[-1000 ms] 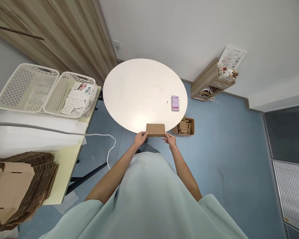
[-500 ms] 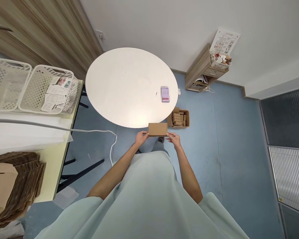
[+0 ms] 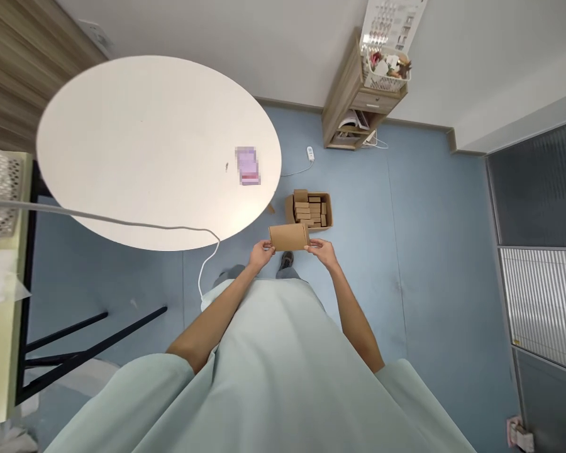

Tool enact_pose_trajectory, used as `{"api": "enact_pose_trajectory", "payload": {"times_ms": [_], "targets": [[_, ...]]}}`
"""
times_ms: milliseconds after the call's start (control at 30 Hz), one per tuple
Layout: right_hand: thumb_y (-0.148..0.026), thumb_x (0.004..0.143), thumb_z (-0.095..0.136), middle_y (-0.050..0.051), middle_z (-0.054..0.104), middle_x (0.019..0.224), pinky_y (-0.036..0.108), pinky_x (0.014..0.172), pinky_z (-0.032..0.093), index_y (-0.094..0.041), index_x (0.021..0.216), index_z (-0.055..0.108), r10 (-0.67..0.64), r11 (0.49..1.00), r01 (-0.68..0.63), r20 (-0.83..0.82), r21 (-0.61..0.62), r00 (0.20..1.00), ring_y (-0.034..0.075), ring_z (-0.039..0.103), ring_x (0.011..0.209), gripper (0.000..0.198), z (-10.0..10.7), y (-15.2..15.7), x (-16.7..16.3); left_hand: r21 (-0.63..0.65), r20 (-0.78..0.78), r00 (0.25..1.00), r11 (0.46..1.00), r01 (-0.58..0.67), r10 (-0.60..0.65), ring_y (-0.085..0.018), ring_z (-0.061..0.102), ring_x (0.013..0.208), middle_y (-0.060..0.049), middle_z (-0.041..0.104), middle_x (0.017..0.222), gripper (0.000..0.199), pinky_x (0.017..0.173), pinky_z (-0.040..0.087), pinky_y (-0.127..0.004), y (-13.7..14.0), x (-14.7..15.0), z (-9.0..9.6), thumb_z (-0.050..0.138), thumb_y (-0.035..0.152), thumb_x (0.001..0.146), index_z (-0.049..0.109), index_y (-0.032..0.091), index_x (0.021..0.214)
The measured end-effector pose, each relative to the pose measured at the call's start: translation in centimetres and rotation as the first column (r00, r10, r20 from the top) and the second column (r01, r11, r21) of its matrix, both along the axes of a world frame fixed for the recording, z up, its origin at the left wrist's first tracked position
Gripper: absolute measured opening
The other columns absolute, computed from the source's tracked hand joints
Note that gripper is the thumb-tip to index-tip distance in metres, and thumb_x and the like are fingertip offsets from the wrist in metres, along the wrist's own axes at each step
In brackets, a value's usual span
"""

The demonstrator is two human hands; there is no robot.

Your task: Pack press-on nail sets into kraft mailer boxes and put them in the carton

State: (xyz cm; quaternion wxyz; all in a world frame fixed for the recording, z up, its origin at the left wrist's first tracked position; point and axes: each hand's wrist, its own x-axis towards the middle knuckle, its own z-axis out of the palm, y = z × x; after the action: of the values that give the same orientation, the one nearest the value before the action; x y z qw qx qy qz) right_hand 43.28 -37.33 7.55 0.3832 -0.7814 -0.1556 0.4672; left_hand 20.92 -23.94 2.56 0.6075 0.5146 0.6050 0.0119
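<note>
A small flat brown cardboard box [image 3: 288, 238] is held out in front of my body, between both hands. My left hand [image 3: 261, 253] grips its left end, and my right hand [image 3: 324, 251] has its fingers closed on the right end. Just beyond it on the floor stands a larger open carton [image 3: 331, 211] with several small brown boxes [image 3: 310, 209] inside. The held box overlaps the carton's near edge in the picture and hangs above the floor.
A white oval table [image 3: 160, 151] lies ahead to the left, bearing a blurred purple item [image 3: 248, 166]. A white cable [image 3: 183, 228] crosses on the left. A wooden cabinet [image 3: 344, 100] stands by the wall. The side table [image 3: 0, 352] with black legs is at far left.
My view has shifted to the right, towards the carton on the floor. Both hands have carried the cardboard box along, away from the oval table's edge; it is slightly tilted now.
</note>
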Motion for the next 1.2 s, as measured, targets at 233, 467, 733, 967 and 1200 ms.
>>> {"api": "enact_pose_trajectory", "payload": {"times_ms": [233,467,733,967,1200], "targets": [[-0.04,0.069,0.094,0.009,0.084,0.112,0.037,0.089,0.064,-0.019,0.109,0.078,0.137,0.989,-0.135,0.025,-0.059,0.99,0.022,0.078,0.091,0.048,-0.9,-2.0,5.7,-0.056,0.005,1.0,0.998,-0.004,0.004,-0.018,0.08,0.078,-0.015,0.079,0.122,0.03,0.072,0.062,-0.028,-0.9,5.1,-0.7,0.079,0.02,0.089,0.069,0.016,0.117],[-0.041,0.073,0.09,0.007,0.083,0.117,0.036,0.087,0.062,-0.022,0.109,0.076,0.151,0.979,-0.132,0.121,-0.158,0.981,0.021,0.078,0.091,0.043,-0.4,0.8,8.9,-0.119,0.04,0.999,0.993,-0.012,0.017,-0.016,0.079,0.076,-0.015,0.075,0.133,0.029,0.076,0.063,-0.029,2.4,10.1,-1.2,0.076,0.017,0.092,0.07,0.016,0.12],[-0.046,0.073,0.089,0.005,0.081,0.12,0.036,0.085,0.061,-0.024,0.111,0.073,0.181,0.975,-0.152,0.184,-0.163,0.966,0.02,0.075,0.087,0.046,0.4,8.1,13.5,-0.244,0.148,0.988,0.97,-0.015,0.052,-0.012,0.077,0.079,-0.019,0.067,0.152,0.049,0.074,0.062,-0.024,7.6,15.2,-2.7,0.071,0.019,0.096,0.064,0.015,0.145],[-0.034,0.079,0.084,0.004,0.077,0.125,0.037,0.087,0.06,-0.025,0.117,0.071,0.379,0.913,-0.3,0.3,-0.277,0.876,0.02,0.075,0.087,0.041,0.1,14.2,16.1,-0.354,0.181,0.98,0.935,-0.012,0.082,-0.016,0.08,0.092,-0.019,0.062,0.159,0.058,0.088,0.064,-0.03,10.5,18.1,-2.6,0.066,0.017,0.099,0.057,0.017,0.157],[-0.024,0.088,0.075,0.01,0.071,0.134,0.039,0.087,0.06,-0.021,0.126,0.07,0.658,0.737,-0.467,0.358,-0.489,0.662,0.028,0.074,0.103,0.038,-4.2,19.4,19.2,-0.325,0.216,0.974,0.946,0.011,0.063,-0.022,0.08,0.106,-0.018,0.064,0.158,0.058,0.099,0.063,-0.039,12.0,21.6,-4.7,0.067,0.022,0.1,0.059,0.02,0.157]]}}
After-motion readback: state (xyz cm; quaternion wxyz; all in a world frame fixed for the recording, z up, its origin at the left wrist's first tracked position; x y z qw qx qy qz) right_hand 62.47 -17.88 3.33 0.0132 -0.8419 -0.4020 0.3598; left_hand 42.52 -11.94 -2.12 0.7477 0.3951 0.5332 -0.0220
